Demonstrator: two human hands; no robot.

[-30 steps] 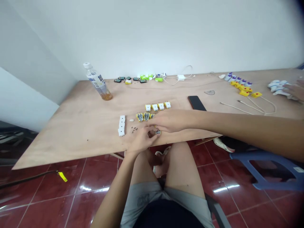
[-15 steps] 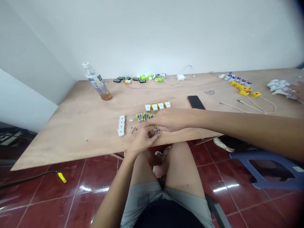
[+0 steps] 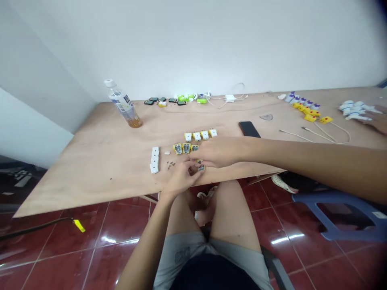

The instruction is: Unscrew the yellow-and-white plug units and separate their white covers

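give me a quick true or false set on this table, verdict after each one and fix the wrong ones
1. The left hand holds a small yellow-edged plastic housing. True.
2. The right hand grips the smartphone. False: the right hand is by the small housing, and the smartphone lies on the table.
3. A line of white plastic pieces lies to the left of the left hand. True.
4. The plastic bottle is full to the cap. False: the amber liquid sits only near its base.
5. Another person's hand is at the far right, near white-and-blue pieces. True.
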